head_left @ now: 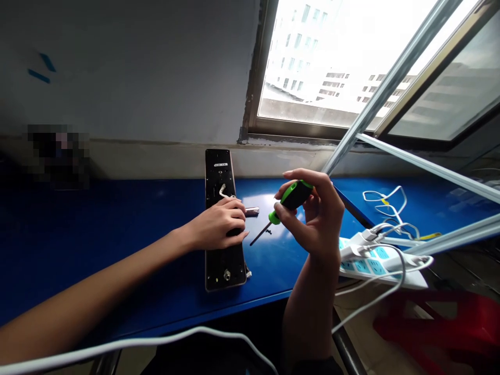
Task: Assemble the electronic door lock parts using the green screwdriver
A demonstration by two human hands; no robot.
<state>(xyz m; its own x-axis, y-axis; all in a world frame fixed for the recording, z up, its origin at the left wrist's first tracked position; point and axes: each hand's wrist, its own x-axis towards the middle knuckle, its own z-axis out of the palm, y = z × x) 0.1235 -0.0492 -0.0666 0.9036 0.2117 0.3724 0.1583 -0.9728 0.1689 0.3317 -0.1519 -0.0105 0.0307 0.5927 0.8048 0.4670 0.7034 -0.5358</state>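
Note:
A long black panel (pixel 219 263), apparently the back half of an electronic door lock, lies lengthwise on the blue table. It bears a small white label, a white cable (pixel 223 190) and a metal post (pixel 227 274) near its close end. My left hand (pixel 222 223) lies across its middle, fingers curled over the right side, hiding that part. Just past those fingers a shiny metal cylinder (pixel 252 211) shows. My right hand (pixel 312 211) grips a green and black screwdriver (pixel 291 202) in the air, its tip pointing down left. Small dark screws (pixel 269 232) lie beneath the shaft.
On the right, a white power strip (pixel 375 263) with plugs and cords sits beside metal frame bars (pixel 390 78). White cables (pixel 390 208) tangle behind it. Another white cable (pixel 136 341) crosses the foreground. A red stool (pixel 441 323) stands below; a wall and window are behind.

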